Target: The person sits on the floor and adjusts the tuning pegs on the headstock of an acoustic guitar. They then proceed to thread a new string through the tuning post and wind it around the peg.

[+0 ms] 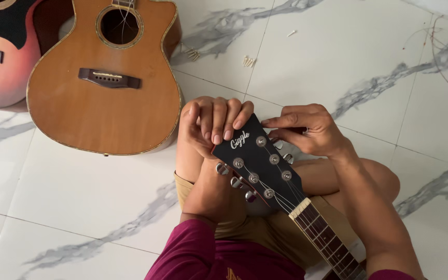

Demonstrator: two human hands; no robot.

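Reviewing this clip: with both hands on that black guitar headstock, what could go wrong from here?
1. The left hand only curls its fingers over the top of the black headstock, so the neck might slip or twist in the lap.
2. The right hand pinches at a tuning peg beside taut strings; a string could snap or prick a fingertip.
3. Small pins lie loose on the tiled floor and may get lost or knelt on.

White marbled floor carries two guitars and small pegs.
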